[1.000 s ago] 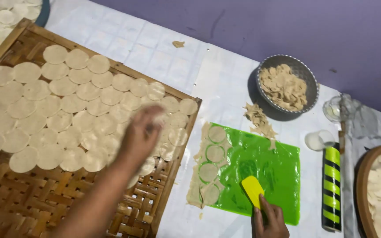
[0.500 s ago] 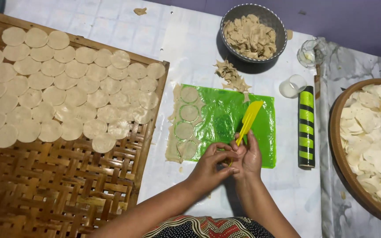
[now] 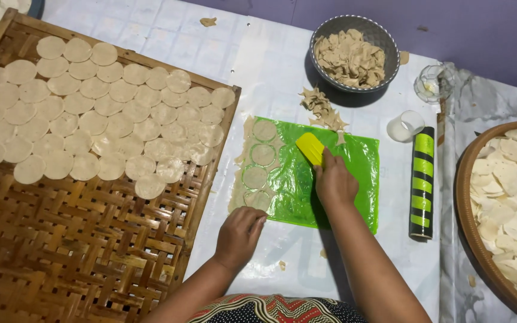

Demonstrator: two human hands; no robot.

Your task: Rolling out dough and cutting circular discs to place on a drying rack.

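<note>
Left hand (image 3: 239, 234): fingers curled, pressing the near edge of the green plastic sheet (image 3: 354, 185).
Right hand (image 3: 332, 181): gripping the yellow plastic scraper (image 3: 310, 148).
Thin dough rounds (image 3: 262, 154): just beyond left fingertips; likely soft, tearable; lift at edges.

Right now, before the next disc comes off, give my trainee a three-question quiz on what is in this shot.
1. True or false: the right hand holds the yellow scraper over the green sheet.
2. Where does the left hand rest? A) in the metal bowl B) at the near edge of the green sheet, by the cut dough rounds C) on the striped roller
3. Fill in: the finished discs lie in rows on the woven ____ tray.

Key: 1 true; 2 B; 3 bamboo.
</note>
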